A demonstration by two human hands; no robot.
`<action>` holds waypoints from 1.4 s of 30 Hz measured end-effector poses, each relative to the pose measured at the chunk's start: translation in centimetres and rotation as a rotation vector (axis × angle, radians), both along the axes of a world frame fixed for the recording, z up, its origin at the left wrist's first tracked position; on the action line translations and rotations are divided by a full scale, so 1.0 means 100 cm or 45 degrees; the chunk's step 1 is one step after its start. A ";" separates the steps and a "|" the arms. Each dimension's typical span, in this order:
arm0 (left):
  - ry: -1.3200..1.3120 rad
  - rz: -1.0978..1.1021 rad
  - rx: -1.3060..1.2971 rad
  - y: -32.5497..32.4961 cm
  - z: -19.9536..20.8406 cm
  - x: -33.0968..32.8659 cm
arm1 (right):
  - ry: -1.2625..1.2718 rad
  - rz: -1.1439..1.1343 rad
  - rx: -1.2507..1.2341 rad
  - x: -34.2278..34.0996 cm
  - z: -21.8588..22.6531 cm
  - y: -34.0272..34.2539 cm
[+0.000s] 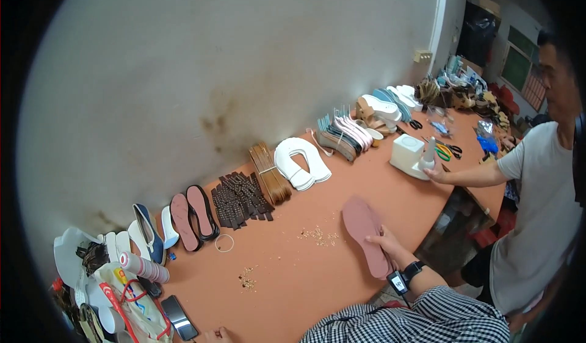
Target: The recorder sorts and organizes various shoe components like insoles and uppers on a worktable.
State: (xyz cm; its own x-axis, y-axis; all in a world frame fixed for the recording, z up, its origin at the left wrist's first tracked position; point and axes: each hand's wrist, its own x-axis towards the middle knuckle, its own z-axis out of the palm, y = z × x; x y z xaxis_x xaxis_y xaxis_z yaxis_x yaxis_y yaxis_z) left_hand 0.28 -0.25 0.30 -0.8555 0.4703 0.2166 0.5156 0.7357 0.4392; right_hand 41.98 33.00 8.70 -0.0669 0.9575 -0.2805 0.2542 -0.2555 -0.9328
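My right hand (386,245) is closed on a pink insole (361,227), thumb across its face, and holds it tilted above the table's near edge. The insole's far end looks slightly smeared. At the lower edge of the picture only a small part of my left hand (217,335) shows, close to the table top; most of its fingers are cut off, so what it holds, if anything, cannot be made out. A dark phone (179,317) lies beside it. Scattered small gold studs (318,236) are on the orange table (268,309), with another little pile (246,279) nearer me.
Along the wall stand pink-lined shoes (186,221), studded dark strips (242,199), a brown strap bundle (268,173) and white cutouts (285,160). At right, a co-worker's hand (437,172) touches a white container (408,154). A cluttered bag (131,303) sits at the left.
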 end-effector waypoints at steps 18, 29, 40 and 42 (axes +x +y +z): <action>0.191 -0.088 -0.019 0.002 0.000 -0.004 | -0.413 0.139 -0.232 0.028 -0.012 0.014; -0.082 0.009 -0.044 0.024 0.017 0.001 | -0.302 -0.537 -0.069 0.143 -0.039 0.129; -0.542 -0.155 0.250 0.116 -0.032 -0.013 | -0.220 -0.754 0.477 0.226 -0.091 0.224; -0.625 -0.168 0.291 0.123 -0.042 -0.016 | -0.209 -0.736 0.426 0.228 -0.097 0.230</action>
State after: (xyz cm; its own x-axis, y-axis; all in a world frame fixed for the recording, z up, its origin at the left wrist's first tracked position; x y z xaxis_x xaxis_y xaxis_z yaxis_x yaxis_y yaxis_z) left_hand -1.28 12.09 -3.87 -0.8186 0.5683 -0.0837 0.2916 0.5367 0.7918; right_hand 64.77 56.02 -0.99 0.4986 0.8637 0.0735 0.3085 -0.0976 -0.9462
